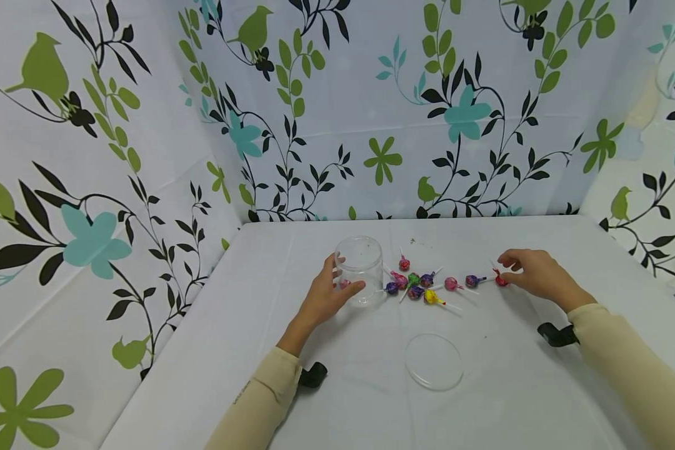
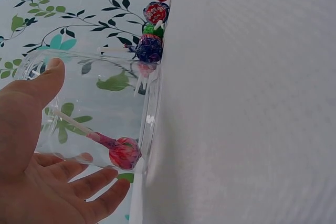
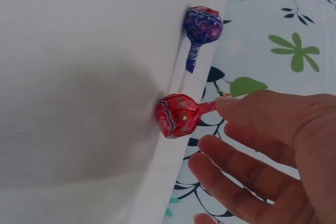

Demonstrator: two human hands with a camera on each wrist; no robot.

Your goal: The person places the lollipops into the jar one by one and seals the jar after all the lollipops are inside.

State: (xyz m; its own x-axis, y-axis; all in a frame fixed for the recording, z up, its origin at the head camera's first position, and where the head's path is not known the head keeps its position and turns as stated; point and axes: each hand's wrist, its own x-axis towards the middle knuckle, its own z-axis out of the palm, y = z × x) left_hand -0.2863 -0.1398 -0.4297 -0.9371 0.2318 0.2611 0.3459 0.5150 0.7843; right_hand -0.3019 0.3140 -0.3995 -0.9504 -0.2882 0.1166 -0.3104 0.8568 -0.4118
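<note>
My left hand (image 1: 326,297) grips a clear jar (image 1: 367,275) that stands upright on the table, thumb on the near side and fingers around the far side. Inside it a pink lollipop (image 2: 125,153) leans against the wall, candy end down. Over on the right, my right hand (image 1: 540,275) pinches the stick end of a red lollipop (image 3: 177,116), whose candy end is at the tabletop. Just left of it lies a purple lollipop (image 3: 203,24). Between jar and right hand lie several more, among them a green lollipop (image 1: 413,280) and a yellow lollipop (image 1: 432,297).
A clear round lid (image 1: 434,361) lies flat on the white table (image 1: 371,400), nearer to me than the lollipops. Patterned curtains (image 1: 326,125) with birds and leaves hang behind the table and at both sides.
</note>
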